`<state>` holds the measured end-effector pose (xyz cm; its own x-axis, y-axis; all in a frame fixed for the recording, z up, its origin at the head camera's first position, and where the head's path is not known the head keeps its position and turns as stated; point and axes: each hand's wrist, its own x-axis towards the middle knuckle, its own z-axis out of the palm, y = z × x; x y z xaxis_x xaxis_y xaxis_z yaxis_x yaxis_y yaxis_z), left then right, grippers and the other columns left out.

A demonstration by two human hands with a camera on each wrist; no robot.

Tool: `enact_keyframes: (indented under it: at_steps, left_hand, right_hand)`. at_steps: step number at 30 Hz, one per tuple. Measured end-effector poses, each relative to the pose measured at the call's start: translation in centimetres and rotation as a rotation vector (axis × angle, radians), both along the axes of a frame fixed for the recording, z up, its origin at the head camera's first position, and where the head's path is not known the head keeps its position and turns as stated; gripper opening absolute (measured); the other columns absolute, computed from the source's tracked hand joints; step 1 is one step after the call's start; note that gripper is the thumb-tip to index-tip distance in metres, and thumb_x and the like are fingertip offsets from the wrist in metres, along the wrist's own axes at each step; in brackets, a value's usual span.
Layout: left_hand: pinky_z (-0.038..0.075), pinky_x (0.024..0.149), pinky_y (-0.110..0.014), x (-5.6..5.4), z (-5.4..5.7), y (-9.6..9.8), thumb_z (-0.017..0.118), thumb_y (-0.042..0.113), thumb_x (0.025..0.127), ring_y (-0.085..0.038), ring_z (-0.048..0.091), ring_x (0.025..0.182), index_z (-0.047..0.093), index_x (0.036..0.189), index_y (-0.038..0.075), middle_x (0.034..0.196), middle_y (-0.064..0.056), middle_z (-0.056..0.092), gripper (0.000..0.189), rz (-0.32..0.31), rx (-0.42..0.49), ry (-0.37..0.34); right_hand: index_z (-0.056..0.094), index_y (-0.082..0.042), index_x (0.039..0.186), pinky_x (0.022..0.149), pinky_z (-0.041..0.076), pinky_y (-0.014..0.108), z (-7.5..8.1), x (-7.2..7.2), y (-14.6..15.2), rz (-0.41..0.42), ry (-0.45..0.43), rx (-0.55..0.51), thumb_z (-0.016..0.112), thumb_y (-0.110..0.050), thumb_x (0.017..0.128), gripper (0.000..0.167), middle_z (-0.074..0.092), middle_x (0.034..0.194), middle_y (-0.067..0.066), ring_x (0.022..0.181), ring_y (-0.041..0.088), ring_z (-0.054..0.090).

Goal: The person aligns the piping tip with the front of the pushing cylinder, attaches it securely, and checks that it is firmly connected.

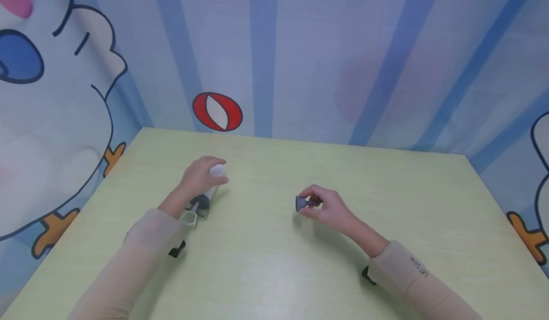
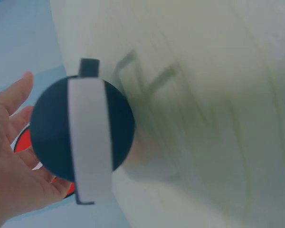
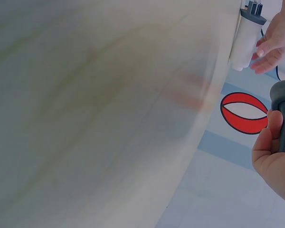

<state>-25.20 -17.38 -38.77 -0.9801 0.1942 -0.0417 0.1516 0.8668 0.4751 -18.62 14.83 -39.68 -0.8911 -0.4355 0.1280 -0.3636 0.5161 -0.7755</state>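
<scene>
On your right sleeve (image 1: 396, 272) there is a small patch of dark writing (image 1: 419, 266), too small to read. You are working over a table (image 1: 266, 258) with a pale yellow-green top marked by faint streaks like wood grain. Beyond it rises a light blue wall (image 1: 309, 48) with darker blue stripes and a printed red-and-white oval (image 1: 218, 111). Large white cartoon figures with orange feet are printed at both sides.

Your right hand (image 1: 331, 209) pinches the stem of a dark grey stick (image 1: 302, 204) between thumb and fingers, its flared end pointing toward your left and held above the table. Your left hand (image 1: 200, 174) is spread in a loose arch about the far end of a white tube (image 3: 246, 42); you cannot tell whether the fingers touch it. The tube lies on the left part of the table, its dark cap (image 2: 50, 128) and white handle (image 2: 91, 142) facing you.
</scene>
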Motion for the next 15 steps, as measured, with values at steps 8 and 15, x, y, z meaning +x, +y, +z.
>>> enact_keyframes:
  at_steps: [8, 15]
  left_hand:
    - [0.038, 0.092, -0.049, -0.31, -0.61, -0.85, 0.067, 0.024, 0.077, -0.036, 0.037, 0.118, 0.025, 0.139, 0.007, 0.136, -0.022, 0.032, 0.076, 0.048, -0.023, -0.098]
    - [0.038, 0.092, -0.050, -0.41, -0.93, -0.85, 0.066, 0.023, 0.078, -0.036, 0.038, 0.117, 0.018, 0.141, 0.007, 0.137, -0.021, 0.033, 0.081, 0.083, -0.014, -0.171]
  right_hand:
    - [0.059, -0.008, 0.102, 0.062, 0.045, 0.027, 0.12, 0.06, 0.10, 0.001, -0.002, 0.003, 0.068, -0.011, 0.076, 0.027, 0.062, 0.093, 0.011, 0.074, 0.015, 0.053]
    - [0.059, -0.008, 0.102, 0.062, 0.045, 0.026, 0.04, 0.04, 0.22, -0.006, -0.015, 0.008, 0.067, -0.010, 0.076, 0.027, 0.061, 0.094, 0.011, 0.074, 0.015, 0.053]
